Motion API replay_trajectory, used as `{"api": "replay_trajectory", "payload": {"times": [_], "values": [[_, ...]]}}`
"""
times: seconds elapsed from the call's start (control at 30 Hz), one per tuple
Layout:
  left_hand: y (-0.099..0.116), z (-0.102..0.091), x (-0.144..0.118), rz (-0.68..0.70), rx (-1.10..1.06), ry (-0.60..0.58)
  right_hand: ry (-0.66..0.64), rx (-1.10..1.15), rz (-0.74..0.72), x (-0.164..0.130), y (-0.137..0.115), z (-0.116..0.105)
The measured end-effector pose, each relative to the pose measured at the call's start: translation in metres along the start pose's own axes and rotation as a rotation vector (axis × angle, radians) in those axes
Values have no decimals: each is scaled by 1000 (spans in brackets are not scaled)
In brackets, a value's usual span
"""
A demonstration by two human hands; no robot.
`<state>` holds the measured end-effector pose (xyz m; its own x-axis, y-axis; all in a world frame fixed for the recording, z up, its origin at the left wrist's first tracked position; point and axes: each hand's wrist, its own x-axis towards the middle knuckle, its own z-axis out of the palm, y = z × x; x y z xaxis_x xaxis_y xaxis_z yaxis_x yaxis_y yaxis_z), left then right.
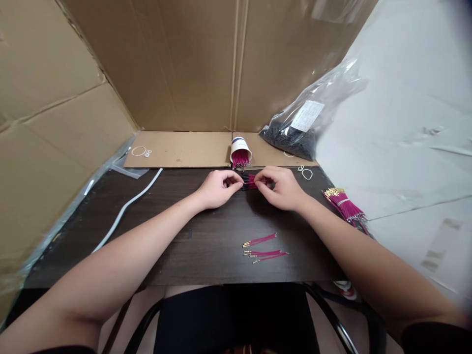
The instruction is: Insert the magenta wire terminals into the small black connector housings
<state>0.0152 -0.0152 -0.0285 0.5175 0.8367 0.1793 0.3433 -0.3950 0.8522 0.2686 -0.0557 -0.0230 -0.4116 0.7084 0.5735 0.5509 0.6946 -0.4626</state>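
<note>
Grip of right hand (279, 188) pinches the magenta wires (250, 181); their long axis runs crosswise over the table (210, 236), black ends (245, 187) leftward at the left hand (218, 190), whose hold cannot be told.

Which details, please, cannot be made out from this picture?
Head view: the number of pink-and-black wires between left hand and right hand; partly covered by both.
Head view: inner ends of the cup wires; hidden inside the cup.
Head view: label print; too small.
Head view: pale cord's near end; hidden by left forearm.
</note>
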Motion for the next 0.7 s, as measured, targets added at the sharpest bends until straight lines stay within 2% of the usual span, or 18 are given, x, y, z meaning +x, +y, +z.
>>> {"api": "replay_trajectory", "payload": {"times": [0.7], "values": [[-4, 1, 2, 9, -9, 15, -61, 37, 92, 0, 2, 0]]}}
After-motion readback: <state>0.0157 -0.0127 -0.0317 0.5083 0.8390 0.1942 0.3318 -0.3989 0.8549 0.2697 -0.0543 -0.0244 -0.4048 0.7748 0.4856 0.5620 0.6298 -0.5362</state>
